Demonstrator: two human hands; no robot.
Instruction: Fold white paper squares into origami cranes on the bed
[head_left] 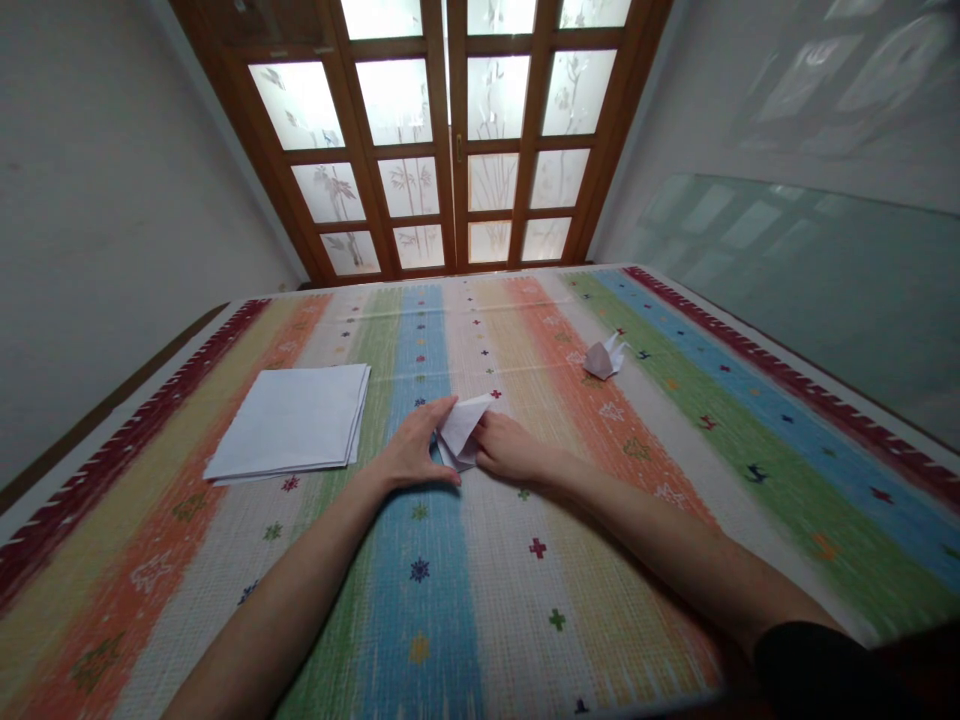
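Note:
A small folded white paper (463, 425) is between my two hands near the middle of the striped cloth. My left hand (420, 447) curves around its left side, thumb and fingers apart, with the fingertips at its edge. My right hand (506, 446) has its fingers curled and pressed at the paper's right side; part of the paper is hidden behind them. A stack of white paper sheets (289, 422) lies to the left of my left hand. Farther back on the right sits a folded paper figure (604, 357) with pointed tips.
A colourful striped tablecloth (420, 600) covers the table. Behind its far edge stand wooden doors (456, 200) with patterned glass panes. A pale wall (112, 180) rises on the left, and a glass panel (810, 290) is along the right side.

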